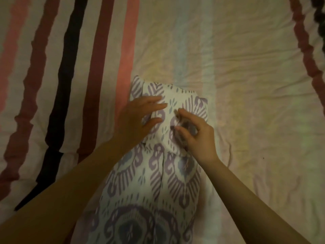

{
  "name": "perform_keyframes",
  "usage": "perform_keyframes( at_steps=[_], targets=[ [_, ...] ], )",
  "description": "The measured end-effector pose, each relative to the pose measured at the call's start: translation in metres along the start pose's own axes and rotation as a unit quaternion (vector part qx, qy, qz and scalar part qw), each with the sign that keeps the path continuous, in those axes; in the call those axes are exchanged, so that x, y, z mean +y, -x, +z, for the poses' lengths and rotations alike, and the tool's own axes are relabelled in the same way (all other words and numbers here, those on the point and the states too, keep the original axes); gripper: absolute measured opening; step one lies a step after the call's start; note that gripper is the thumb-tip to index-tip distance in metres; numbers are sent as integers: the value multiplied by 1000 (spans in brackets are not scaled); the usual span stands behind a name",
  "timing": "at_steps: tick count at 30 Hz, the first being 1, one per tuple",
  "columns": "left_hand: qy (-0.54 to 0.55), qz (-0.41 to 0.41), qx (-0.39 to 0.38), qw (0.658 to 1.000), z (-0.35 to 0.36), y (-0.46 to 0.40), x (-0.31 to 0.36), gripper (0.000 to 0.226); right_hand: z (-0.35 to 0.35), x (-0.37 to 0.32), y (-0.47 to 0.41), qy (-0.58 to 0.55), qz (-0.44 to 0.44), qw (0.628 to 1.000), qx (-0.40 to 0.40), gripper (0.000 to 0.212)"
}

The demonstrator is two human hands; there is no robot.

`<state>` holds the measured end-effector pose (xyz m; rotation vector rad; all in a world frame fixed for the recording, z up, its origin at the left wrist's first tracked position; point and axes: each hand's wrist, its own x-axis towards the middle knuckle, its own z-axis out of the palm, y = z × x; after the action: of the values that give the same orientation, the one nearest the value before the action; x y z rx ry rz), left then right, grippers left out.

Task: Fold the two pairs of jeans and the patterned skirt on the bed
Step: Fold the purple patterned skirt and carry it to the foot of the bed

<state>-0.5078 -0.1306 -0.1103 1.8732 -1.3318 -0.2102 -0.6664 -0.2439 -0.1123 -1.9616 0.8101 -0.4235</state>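
The patterned skirt (149, 182), white with purple and blue motifs, lies lengthwise on the bed, running from the bottom of the view to the middle. Its far end is folded back over itself into a thick flap (175, 95). My left hand (139, 118) rests flat on the left side of that flap, fingers straight. My right hand (195, 136) is on the flap's right side, its fingers curled and blurred; whether they pinch the cloth I cannot tell. No jeans are in view.
The bed sheet (255, 85) is pale and wrinkled, with red, pink and black stripes (66, 85) on the left and a dark red stripe at the far right. A dark shape (318, 16) sits at the top right corner.
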Motion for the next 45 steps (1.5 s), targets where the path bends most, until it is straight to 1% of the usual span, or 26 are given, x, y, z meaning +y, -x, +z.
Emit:
perform_keyframes(
  at_steps=[1, 3, 4, 6, 9, 10, 12, 17, 19, 20, 21, 23, 24, 25, 26, 27, 28, 30, 31, 33, 34, 35, 38, 40, 43, 45],
  targets=[
    [-56, 31, -45, 997, 5, -5, -3, 48, 4, 2, -4, 74, -24, 997, -23, 56],
    [-189, 54, -136, 971, 16, -6, -14, 65, 14, 12, -9, 209, -40, 974, -80, 79],
    [-236, 50, -177, 954, 19, -4, -21, 71, 18, 17, -8, 249, -32, 962, -103, 86],
    [-267, 35, -233, 934, 22, 1, -34, 80, 22, 27, -8, 277, -5, 950, -144, 94],
    [-242, -17, -301, 922, 26, 6, -54, 91, 23, 44, -11, 280, 10, 944, -172, 96],
    [-239, -30, -311, 919, 28, 8, -59, 93, 24, 50, -11, 278, 23, 943, -181, 96],
    [-233, -46, -322, 917, 36, 14, -65, 94, 26, 62, -11, 281, 46, 940, -190, 98],
    [-199, -84, -327, 920, 47, 15, -78, 94, 36, 78, -17, 327, 52, 924, -193, 97],
    [-196, -84, -336, 917, 45, 12, -77, 96, 31, 75, -20, 305, 48, 930, -202, 96],
    [-184, -80, -341, 918, 41, 9, -77, 97, 26, 73, -21, 275, 42, 940, -199, 96],
    [-168, -67, -341, 923, 36, 3, -76, 96, 17, 68, -23, 239, 33, 953, -184, 95],
    [-150, -25, -299, 942, 24, -18, -75, 94, -1, 57, -36, 170, 41, 978, -113, 89],
    [-148, -21, -270, 951, 17, -33, -75, 94, -9, 53, -47, 140, 60, 985, -78, 87],
    [-130, -50, -256, 957, 10, -51, -74, 95, -14, 50, -61, 115, 87, 988, -63, 86],
    [-87, -100, -264, 955, 5, -69, -73, 96, -17, 49, -76, 94, 110, 987, -67, 87],
    [-27, -152, -293, 944, 1, -85, -71, 99, -18, 50, -90, 75, 117, 986, -89, 89],
    [21, -184, -330, 926, -1, -98, -70, 105, -19, 50, -102, 61, 106, 985, -123, 90],
    [49, -188, -394, 898, 2, -113, -73, 115, -18, 52, -119, 76, 61, 976, -193, 91],
    [47, -189, -410, 891, 5, -115, -76, 114, -17, 55, -124, 84, 51, 972, -214, 92],
    [39, -197, -401, 894, 12, -110, -82, 114, -15, 60, -127, 44, 88, 968, -231, 95],
    [44, -198, -382, 902, 15, -106, -85, 114, -13, 63, -126, 20, 106, 967, -231, 97],
    [55, -196, -354, 913, 19, -101, -87, 109, -11, 65, -124, 3, 111, 968, -227, 97],
    [114, -185, -244, 945, 27, -86, -86, 84, -5, 69, -117, -35, 76, 979, -184, 77],
    [140, -192, -175, 955, 29, -84, -86, 71, -2, 64, -119, -58, 62, 986, -146, 65],
    [145, -196, -113, 963, 25, -98, -85, 63, -2, 52, -133, -67, 61, 991, -98, 53],
    [126, -176, -73, 974, 20, -117, -83, 62, -7, 42, -152, -61, 44, 995, -62, 50]
  ],
)
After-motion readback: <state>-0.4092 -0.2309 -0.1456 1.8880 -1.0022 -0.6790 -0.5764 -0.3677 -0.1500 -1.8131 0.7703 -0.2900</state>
